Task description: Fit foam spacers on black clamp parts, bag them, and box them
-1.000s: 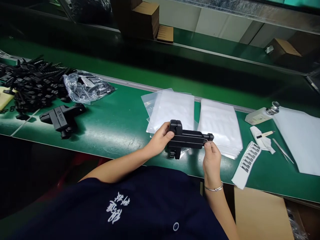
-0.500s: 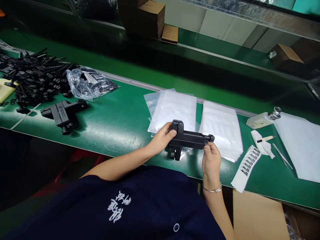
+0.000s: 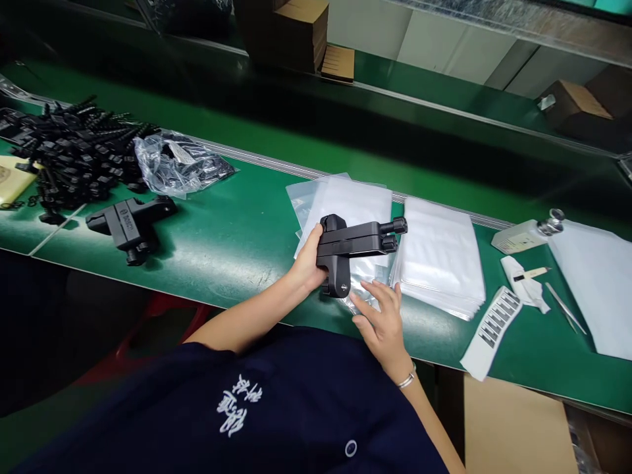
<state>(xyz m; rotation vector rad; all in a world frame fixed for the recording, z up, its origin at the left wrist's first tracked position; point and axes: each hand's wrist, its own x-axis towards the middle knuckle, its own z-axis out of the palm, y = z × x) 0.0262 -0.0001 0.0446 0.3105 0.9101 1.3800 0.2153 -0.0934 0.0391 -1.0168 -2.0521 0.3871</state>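
A heap of small black plastic parts covers the far left of the green worktop. Just beside it lies a crumpled clear plastic bag of black pieces, and nearer the front edge a black T-shaped plastic bracket lies alone. To the right, a stack of flat white bags sits near a white strip of barcode labels, a small white bottle with a metal cap, thin metal tweezers and a large white sheet. Brown cardboard boxes stand on the shelf behind.
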